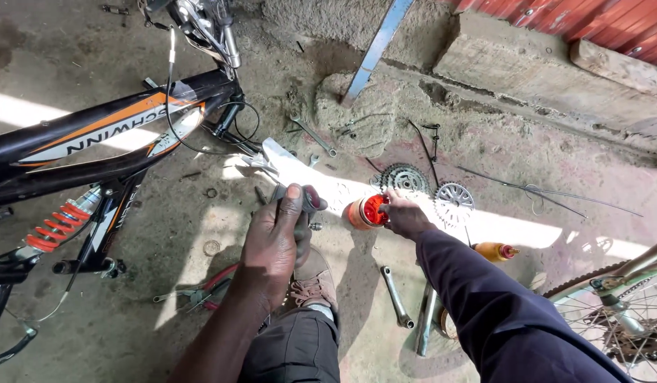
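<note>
While our left hand (277,237) stays out of it, fist closed round a dark grey part (306,198), we see our right hand's (405,216) fingers gripping the orange tub (367,212), which lies on its side just left of them, red mouth rightward.

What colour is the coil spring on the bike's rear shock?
The coil spring is red-orange, clearest in the head view at lower left.

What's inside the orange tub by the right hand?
The orange tub, tipped on its side, shows red contents at its mouth. The right hand covers part of the opening; anything deeper is hidden.
</note>
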